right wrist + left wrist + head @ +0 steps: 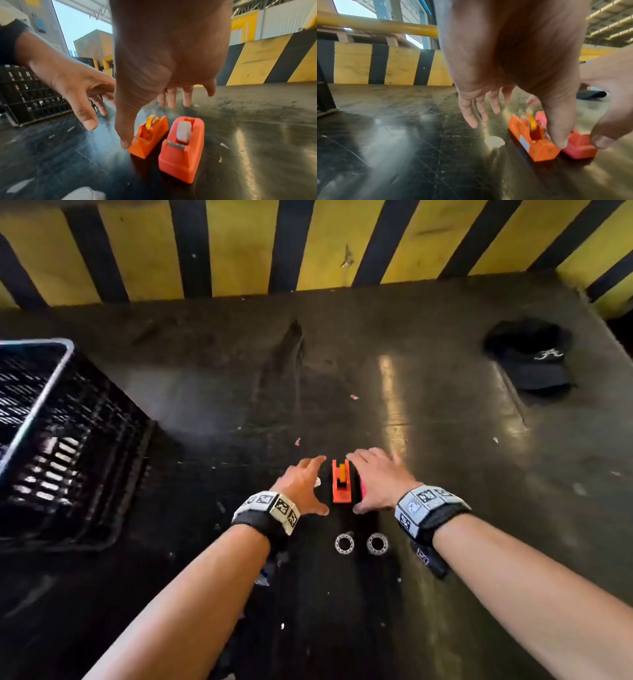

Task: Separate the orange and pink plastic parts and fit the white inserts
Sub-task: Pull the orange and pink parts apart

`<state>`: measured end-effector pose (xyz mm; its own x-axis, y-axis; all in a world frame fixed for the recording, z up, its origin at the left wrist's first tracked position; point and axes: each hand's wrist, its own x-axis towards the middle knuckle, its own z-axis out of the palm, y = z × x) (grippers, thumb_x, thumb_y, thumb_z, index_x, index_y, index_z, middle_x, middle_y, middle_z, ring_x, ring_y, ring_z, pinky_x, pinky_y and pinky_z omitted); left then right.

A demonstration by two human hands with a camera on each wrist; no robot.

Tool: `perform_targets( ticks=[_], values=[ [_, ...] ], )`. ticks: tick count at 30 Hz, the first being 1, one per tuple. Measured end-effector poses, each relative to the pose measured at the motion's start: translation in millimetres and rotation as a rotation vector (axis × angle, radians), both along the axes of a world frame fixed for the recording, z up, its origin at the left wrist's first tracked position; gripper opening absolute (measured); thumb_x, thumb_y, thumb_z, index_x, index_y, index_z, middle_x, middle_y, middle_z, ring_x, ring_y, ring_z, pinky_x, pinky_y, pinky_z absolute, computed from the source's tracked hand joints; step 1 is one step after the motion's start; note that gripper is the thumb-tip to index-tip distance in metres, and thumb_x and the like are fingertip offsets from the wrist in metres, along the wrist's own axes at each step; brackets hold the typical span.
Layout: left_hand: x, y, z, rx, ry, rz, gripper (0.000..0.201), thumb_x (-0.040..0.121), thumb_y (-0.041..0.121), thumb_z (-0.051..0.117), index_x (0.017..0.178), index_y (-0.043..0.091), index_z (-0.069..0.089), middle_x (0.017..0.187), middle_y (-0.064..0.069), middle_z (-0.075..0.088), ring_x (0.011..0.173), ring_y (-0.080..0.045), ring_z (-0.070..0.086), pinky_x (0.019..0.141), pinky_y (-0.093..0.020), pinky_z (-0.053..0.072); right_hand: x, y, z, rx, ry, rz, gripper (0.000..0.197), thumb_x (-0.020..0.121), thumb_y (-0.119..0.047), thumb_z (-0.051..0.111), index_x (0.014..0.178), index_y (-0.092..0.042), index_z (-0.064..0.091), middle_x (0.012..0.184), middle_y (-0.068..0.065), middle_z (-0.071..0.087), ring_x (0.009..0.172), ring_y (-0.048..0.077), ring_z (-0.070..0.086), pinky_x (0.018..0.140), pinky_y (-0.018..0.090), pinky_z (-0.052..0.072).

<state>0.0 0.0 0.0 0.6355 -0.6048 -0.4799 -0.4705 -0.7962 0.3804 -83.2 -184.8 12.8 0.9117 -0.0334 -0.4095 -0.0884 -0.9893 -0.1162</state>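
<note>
Neither grip holds anything: the left hand (pixel 303 486) and the right hand (pixel 378 479) hover with fingers spread wide and relaxed, one on each side of the two plastic parts. The orange part (pixel 341 481) stands on the dark tabletop (pixel 445 440) between the hands, a yellowish roll seated in its cradle. The pink part (pixel 181 148) stands just beside it on the right, mostly hidden under the right hand in the head view; the right wrist view shows a white roll in its slot and a narrow gap between the two bodies, so they appear close but not joined.

The step in hand looks like taking one part in each hand and drawing them apart. It should go best if each hand closes on the long side walls of its own part, thumb near the low front end, fingers clear of the toothed cutter strip on the pink part's front. Slide them apart sideways and level so the rolls stay seated.

Two white rings (pixel 344 543) lie near the wrists, and a white disc (pixel 494 141) lies just left of the orange part; these are probably the inserts, so keep the sliding parts from knocking them.
</note>
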Motion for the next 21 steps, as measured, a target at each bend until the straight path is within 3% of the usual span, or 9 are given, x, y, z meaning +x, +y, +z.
perform_targets(
  ticks=[7, 11, 14, 16, 18, 20, 21],
  values=[
    [12.0, -16.5, -23.8, 0.105, 0.024, -0.05, 0.126, 0.069, 0.039, 0.091, 0.164, 0.022, 0.009, 0.169, -0.003, 0.026, 0.148, -0.036, 0.034, 0.114, -0.061, 0.04, 17.1, -1.2, -25.1, -0.057, 0.014, 0.037, 0.121, 0.061, -0.073, 0.078, 0.157, -0.019, 0.028, 0.16, 0.0, 0.038, 0.151, 0.026, 0.028, 0.118, 0.071, -0.001],
    [14.0, -17.7, -31.8, 0.05, 0.02, -0.066, 0.119, 0.07, 0.037, 0.09, 0.162, 0.022, 0.017, 0.166, -0.002, 0.032, 0.149, -0.034, 0.034, 0.115, -0.061, 0.039, 16.5, -4.7, -30.6, 0.017, -0.064, 0.044, 0.111, 0.062, -0.069, 0.074, 0.153, -0.019, 0.036, 0.154, 0.001, 0.046, 0.148, 0.023, 0.035, 0.119, 0.07, -0.005],
    [15.3, -14.4, -32.1, -0.074, 0.039, -0.047, 0.115, 0.069, 0.033, 0.091, 0.161, 0.022, 0.022, 0.164, -0.004, 0.037, 0.148, -0.032, 0.037, 0.118, -0.054, 0.039, 13.0, -9.1, -32.4, 0.132, -0.114, 0.009, 0.109, 0.06, -0.064, 0.076, 0.15, -0.018, 0.037, 0.149, 0.001, 0.05, 0.145, 0.021, 0.039, 0.121, 0.065, -0.005],
    [16.3, -10.8, -28.2, -0.174, 0.044, -0.035, 0.115, 0.069, 0.032, 0.091, 0.161, 0.022, 0.022, 0.163, -0.005, 0.039, 0.147, -0.03, 0.04, 0.12, -0.047, 0.038, 8.6, -11.4, -29.7, 0.231, -0.168, -0.04, 0.107, 0.061, -0.062, 0.077, 0.15, -0.018, 0.036, 0.147, 0.001, 0.053, 0.142, 0.021, 0.044, 0.124, 0.062, 0.002],
    [15.9, -6.7, -22.0, -0.229, 0.044, -0.022, 0.115, 0.07, 0.032, 0.091, 0.161, 0.023, 0.022, 0.161, -0.006, 0.042, 0.145, -0.027, 0.043, 0.12, -0.043, 0.038, 3.3, -12.3, -26.2, 0.329, -0.204, -0.088, 0.107, 0.061, -0.059, 0.079, 0.15, -0.02, 0.034, 0.146, 0.001, 0.052, 0.136, 0.022, 0.047, 0.122, 0.059, 0.022],
    [14.9, -1.9, -17.4, -0.257, 0.045, -0.021, 0.112, 0.069, 0.034, 0.091, 0.159, 0.024, 0.024, 0.156, -0.006, 0.048, 0.141, -0.025, 0.047, 0.117, -0.042, 0.04, -1.9, -9.4, -19.8, 0.432, -0.203, -0.137, 0.109, 0.06, -0.052, 0.082, 0.151, -0.023, 0.03, 0.147, -0.001, 0.046, 0.13, 0.024, 0.047, 0.107, 0.048, 0.046],
    [14.3, 1.0, -16.1, -0.261, 0.052, -0.021, 0.111, 0.068, 0.036, 0.091, 0.156, 0.026, 0.025, 0.152, -0.006, 0.051, 0.138, -0.024, 0.049, 0.116, -0.041, 0.041, -4.2, -6.7, -16.3, 0.467, -0.185, -0.142, 0.11, 0.061, -0.049, 0.084, 0.152, -0.024, 0.028, 0.148, -0.001, 0.045, 0.13, 0.024, 0.047, 0.1, 0.04, 0.049]
  ],
)
